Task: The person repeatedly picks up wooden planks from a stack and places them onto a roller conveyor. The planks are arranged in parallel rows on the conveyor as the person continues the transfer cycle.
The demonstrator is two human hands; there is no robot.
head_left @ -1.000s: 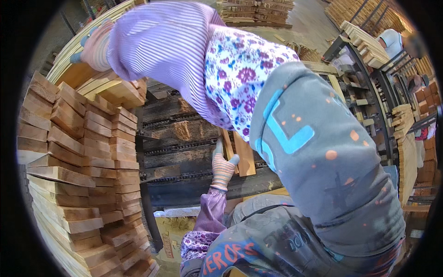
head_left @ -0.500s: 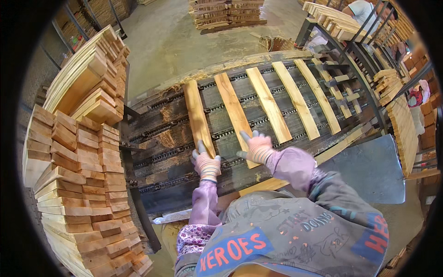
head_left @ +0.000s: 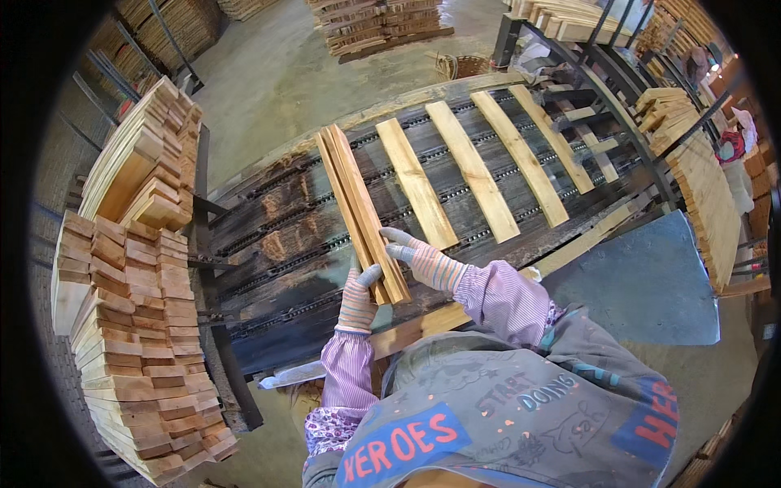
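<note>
The left hand (head_left: 356, 299), in a striped glove with grey-blue fingertips, closes around the near end of a small bundle of narrow boards (head_left: 359, 211), its thumb laid over them; the bundle runs forward from that hand, tilting a little to its left, its boards side by side and touching. The right hand (head_left: 427, 262), in a matching glove, meets the bundle from the right, slightly farther forward than the left hand; its fingers are bent, with fingertips against the right-hand board, though I cannot tell whether it pinches the wood or only presses on it.

Beneath both hands is a dark conveyor bed (head_left: 277, 302) crossed by chains; patches of sawdust (head_left: 297, 189) lie on it, forward and left of the left hand; forward and right of the right hand, several flat boards (head_left: 472, 171) lie spaced apart in a slanting row; beyond them rises a dark metal frame (head_left: 606, 102).

Well to the left of the left hand stands a tall stack of boards (head_left: 138, 325), with another stack (head_left: 146, 154) just beyond it; to the right of the right hand is a blue-grey sheet (head_left: 634, 285); far ahead of both hands, a pile of wood (head_left: 382, 24) sits on the floor near a basket (head_left: 468, 67).
</note>
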